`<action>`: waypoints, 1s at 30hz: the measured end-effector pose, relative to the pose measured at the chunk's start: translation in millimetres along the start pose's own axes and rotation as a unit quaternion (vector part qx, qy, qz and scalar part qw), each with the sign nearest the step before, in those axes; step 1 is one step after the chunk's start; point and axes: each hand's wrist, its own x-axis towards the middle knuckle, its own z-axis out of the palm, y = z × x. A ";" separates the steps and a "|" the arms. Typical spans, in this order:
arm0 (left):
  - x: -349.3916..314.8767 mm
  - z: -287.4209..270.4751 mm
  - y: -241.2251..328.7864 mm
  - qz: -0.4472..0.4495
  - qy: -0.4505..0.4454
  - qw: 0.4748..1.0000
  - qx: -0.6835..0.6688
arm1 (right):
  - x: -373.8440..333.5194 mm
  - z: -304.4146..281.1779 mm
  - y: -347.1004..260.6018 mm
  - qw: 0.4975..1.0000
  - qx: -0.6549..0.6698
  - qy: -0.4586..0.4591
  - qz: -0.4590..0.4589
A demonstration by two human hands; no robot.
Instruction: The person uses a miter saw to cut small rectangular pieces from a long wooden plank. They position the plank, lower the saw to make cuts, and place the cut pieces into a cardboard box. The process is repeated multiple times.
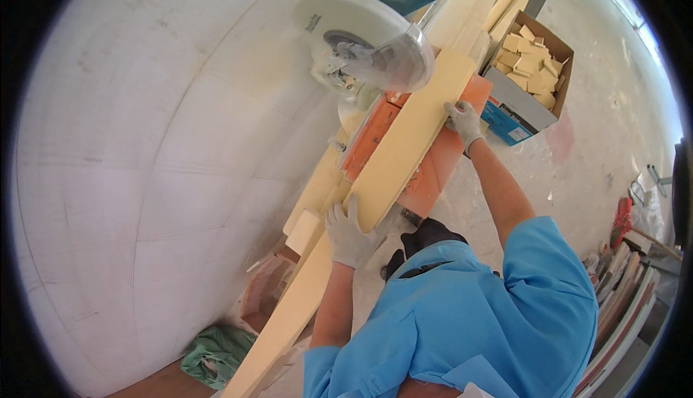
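Observation:
A long pale yellow board point(408, 134) lies slantwise across the orange base point(440, 174) of a mitre saw point(361, 37). The saw's round guard sits just beyond the board's far left edge. My gloved right hand point(464, 123) grips the board's right edge, fingers on its top. Lower down, my gloved left hand point(350, 238) closes round the board's near left side, thumb raised along it. A pale strip point(285, 315) runs on from there to the lower left; I cannot tell whether it is the same piece.
A cardboard box point(509, 109) full of pale offcuts point(534, 66) stands right of the saw. A white sheet-like wall point(144, 145) rises on the left. Green cloth point(216, 355) lies at the lower left. Stacked boards point(621, 304) lean at the lower right.

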 end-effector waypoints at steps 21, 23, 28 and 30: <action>-37.8 -3.9 -60.4 -0.062 -0.050 0.996 -0.037 | -39.6 46.3 -1.5 0.994 0.027 -0.090 0.057; -47.7 -4.5 -70.7 -0.079 -0.046 0.995 -0.046 | -47.2 52.0 -0.9 0.994 0.009 -0.102 0.047; -72.0 -5.5 -92.9 -0.080 -0.032 0.995 -0.041 | -63.4 63.5 4.1 0.988 -0.002 -0.145 0.047; -80.6 -4.9 -100.5 -0.083 -0.037 0.995 -0.034 | -69.6 66.3 6.0 0.986 -0.024 -0.157 0.041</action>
